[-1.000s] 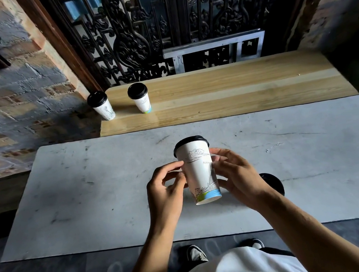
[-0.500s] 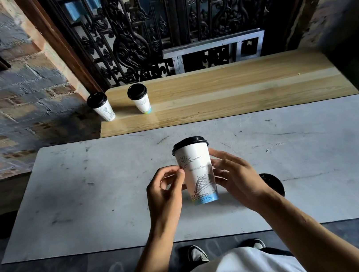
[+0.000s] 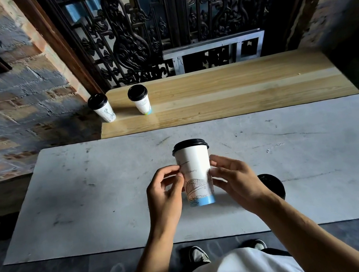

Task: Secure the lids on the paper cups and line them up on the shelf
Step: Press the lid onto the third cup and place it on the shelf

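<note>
A white paper cup [image 3: 195, 175] with a bridge drawing and a black lid [image 3: 189, 146] stands upright at the middle of the grey table [image 3: 89, 195]. My left hand [image 3: 165, 195] touches its left side with thumb and fingertips. My right hand [image 3: 235, 180] holds its right side. Behind my right wrist lies a black lid [image 3: 272, 183], partly hidden. Two lidded paper cups stand at the left end of the wooden shelf [image 3: 237, 90]: one [image 3: 102, 111] at the corner, another [image 3: 140, 99] to its right.
A carved dark screen [image 3: 146, 29] and a metal frame [image 3: 215, 53] rise behind the shelf. Brick wall stands at the left. My shoes [image 3: 198, 254] show below the table's near edge.
The cup was tilted a second ago and now stands upright. It has turned between my fingers, bringing the bridge drawing to the front.
</note>
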{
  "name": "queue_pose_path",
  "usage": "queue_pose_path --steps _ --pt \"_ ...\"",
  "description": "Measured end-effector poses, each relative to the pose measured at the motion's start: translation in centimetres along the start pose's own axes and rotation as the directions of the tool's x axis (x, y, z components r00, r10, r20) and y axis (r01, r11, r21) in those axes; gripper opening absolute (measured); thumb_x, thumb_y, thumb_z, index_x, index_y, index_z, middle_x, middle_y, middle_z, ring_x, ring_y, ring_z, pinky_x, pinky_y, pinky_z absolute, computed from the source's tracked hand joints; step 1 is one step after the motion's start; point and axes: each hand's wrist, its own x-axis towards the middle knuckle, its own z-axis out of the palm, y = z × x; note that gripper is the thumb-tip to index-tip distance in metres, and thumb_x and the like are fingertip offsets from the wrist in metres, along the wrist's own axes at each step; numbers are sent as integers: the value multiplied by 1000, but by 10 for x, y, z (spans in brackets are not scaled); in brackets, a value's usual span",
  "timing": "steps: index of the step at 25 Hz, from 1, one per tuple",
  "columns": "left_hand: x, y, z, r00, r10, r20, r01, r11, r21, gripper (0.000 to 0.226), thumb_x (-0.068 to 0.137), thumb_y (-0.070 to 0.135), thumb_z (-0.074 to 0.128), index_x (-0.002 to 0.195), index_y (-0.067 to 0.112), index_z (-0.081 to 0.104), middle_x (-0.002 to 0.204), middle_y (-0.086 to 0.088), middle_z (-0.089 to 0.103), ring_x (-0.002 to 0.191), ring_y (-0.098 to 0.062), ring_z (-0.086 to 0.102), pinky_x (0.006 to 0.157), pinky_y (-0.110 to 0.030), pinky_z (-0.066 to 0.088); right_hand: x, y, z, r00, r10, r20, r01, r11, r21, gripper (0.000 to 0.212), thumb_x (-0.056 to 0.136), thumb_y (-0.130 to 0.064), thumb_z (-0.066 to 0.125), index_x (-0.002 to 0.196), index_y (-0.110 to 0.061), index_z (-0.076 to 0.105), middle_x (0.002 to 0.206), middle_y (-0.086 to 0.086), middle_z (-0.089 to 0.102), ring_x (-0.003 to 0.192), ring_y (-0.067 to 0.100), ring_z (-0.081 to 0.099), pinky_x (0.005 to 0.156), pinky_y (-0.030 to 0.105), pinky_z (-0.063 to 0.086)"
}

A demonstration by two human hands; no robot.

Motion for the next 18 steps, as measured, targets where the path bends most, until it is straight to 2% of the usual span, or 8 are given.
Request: queue_pose_path --steps 2,3,5,8,10,13,15,18 --pt "2 2 0 1000 20 4 -20 999 36 33 91 -6 60 94 23 74 94 -3 76 85 -19 72 77 -46 64 -4 -2 3 997 -24 80 27 999 -42 35 93 -6 64 126 6 67 130 30 67 114 31 66 99 39 50" --pt "2 3 -1 1000 29 8 -30 998 50 38 89 -9 58 94 24 75 96 -4 75 85 -19 71 76 -45 64 -6 -4 5 995 -24 102 28 999 -39 34 93 -6 64 125 5 69 129 29 68 113 31 66 99 39 50" --pt "2 5 -2 999 46 11 -47 997 62 45 87 -13 56 92 27 76 99 -5 75 86 -20 71 75 -42 64 -6 -7 8 995 -20 100 21 1000 -7 42 88 -7 68 128 3 66 127 26 71 111 29 69 97 35 53" --pt "2 3 -1 1000 7 2 -7 1000 15 41 88 -10 59 94 27 76 97 -4 76 89 -23 73 78 -37 63 -5 -7 7 999 27 28 -29 996 81 56 83 -7 72 138 -3 57 116 22 75 103 28 71 92 37 54" --pt "1 3 0 999 -40 1 40 998 -45 30 91 -4 63 96 23 75 96 0 78 91 -17 74 82 -35 62 -6 -8 5 998 62 8 -63 995 83 50 92 -4 63 140 -14 55 112 19 75 99 27 70 92 41 52" --pt "-1 2 3 996 -85 15 86 991 -100 12 89 15 73 99 21 72 99 3 79 92 -9 74 85 -35 59 -10 -12 5 996 91 8 -92 993 76 48 99 4 51 135 -25 60 116 17 75 101 28 70 94 51 55" --pt "-3 3 4 995 -104 14 104 990 -99 16 87 23 77 101 19 72 100 2 80 93 -10 74 86 -34 58 -11 -13 6 997 73 23 -75 992 101 48 98 7 54 134 -24 61 117 20 72 102 32 70 92 54 55" --pt "-3 2 5 996 -88 7 88 995 -52 18 85 28 76 101 22 73 98 4 79 92 -12 74 84 -34 60 -10 -11 6 999 40 -3 -39 994 101 47 94 8 60 133 -18 60 120 26 66 100 30 69 86 47 57"
